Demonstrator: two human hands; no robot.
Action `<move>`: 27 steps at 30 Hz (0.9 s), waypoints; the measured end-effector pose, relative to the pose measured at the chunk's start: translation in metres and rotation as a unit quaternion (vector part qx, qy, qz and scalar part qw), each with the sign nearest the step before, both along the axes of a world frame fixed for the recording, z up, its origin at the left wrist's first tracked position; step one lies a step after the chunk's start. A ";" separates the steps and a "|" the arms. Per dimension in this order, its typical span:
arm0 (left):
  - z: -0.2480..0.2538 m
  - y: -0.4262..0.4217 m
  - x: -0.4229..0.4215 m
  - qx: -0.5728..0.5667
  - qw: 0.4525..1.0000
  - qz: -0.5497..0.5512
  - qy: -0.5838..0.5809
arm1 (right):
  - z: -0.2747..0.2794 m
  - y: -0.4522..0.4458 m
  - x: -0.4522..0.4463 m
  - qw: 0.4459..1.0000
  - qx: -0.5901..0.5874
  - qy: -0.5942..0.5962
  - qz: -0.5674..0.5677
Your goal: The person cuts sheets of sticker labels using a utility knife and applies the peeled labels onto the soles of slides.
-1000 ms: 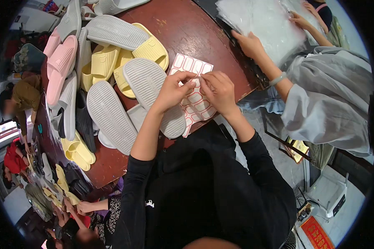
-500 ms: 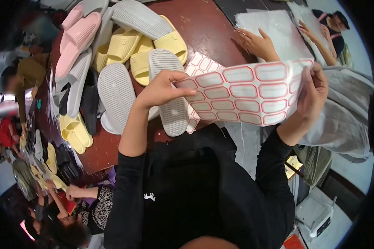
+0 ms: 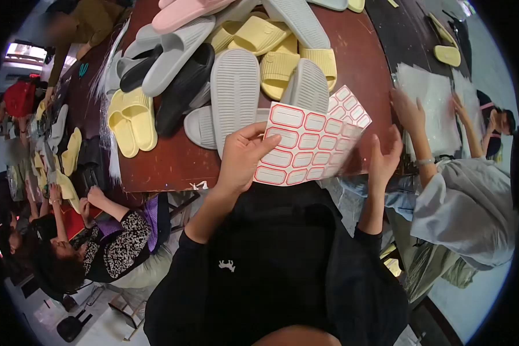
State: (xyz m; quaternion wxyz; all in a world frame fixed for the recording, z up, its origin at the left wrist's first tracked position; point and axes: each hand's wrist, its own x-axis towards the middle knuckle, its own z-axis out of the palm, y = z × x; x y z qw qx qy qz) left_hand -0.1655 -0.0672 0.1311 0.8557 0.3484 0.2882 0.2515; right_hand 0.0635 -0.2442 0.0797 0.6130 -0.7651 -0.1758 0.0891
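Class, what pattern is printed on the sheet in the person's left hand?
The sheet has rows of red-outlined frames on white, best seen in the head view.

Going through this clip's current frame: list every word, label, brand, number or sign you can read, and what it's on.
No text is readable.
Held label sheet: red-bordered labels, no legible writing.
Other label sheet: same red borders, nothing legible.
Grey slipper sole: any markings too faint to read.
Black top: white emblem, no readable letters.
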 end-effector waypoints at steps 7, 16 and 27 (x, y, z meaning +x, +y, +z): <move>0.005 -0.001 -0.018 0.107 0.993 -0.036 0.034 | 0.089 0.074 -0.090 0.864 -0.002 -0.371 0.340; 0.027 0.002 -0.055 0.258 0.956 -0.083 0.115 | 0.094 0.089 -0.120 0.828 0.027 -0.364 0.426; 0.034 0.012 -0.086 0.490 0.854 -0.065 0.161 | 0.100 0.095 -0.150 0.810 0.002 -0.375 0.451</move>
